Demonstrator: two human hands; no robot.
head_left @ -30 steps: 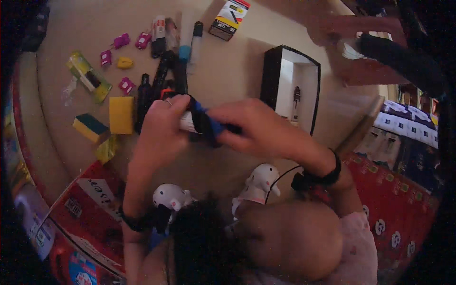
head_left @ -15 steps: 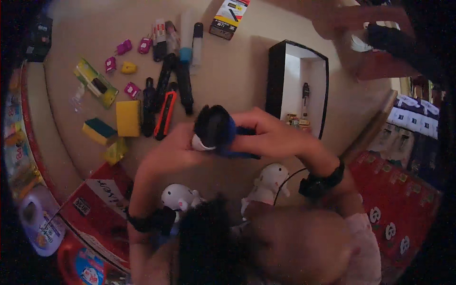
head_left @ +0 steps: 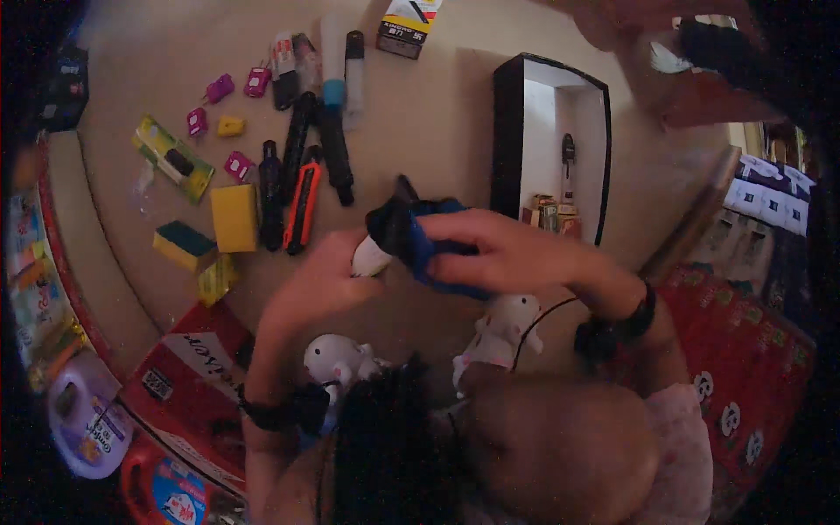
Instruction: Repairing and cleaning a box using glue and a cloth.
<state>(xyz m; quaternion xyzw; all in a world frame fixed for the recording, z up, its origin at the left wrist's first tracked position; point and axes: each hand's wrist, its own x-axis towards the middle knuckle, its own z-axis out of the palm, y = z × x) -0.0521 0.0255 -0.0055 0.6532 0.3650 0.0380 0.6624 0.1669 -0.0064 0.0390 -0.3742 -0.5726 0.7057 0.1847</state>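
Observation:
In front of me, my left hand (head_left: 315, 278) is closed on a smooth white rounded piece (head_left: 370, 256). Against it lies a dark blue-and-black piece (head_left: 437, 254) that looks soft, pinched between the thumb and fingers of my right hand (head_left: 525, 255). The two pieces touch; whether they are joined is hidden. Below my hands stand two white animal figurines, one on the left (head_left: 335, 357) and one on the right (head_left: 503, 328). An orange-and-black utility knife (head_left: 304, 206) lies just beyond my left hand.
Far left hold black tools (head_left: 271, 197), marker-like tubes (head_left: 332, 66), sponges (head_left: 234, 219), small purple pieces (head_left: 238, 164) and a yellow-green packet (head_left: 173, 157). A black-edged box (head_left: 507, 131) stands right, a small carton (head_left: 407, 31) at the back. A red box (head_left: 188, 367) sits near left.
The blue-and-black piece has turned and tilted in my right hand, and more of the white piece shows. My left fingers have shifted slightly off it. The view has moved a little.

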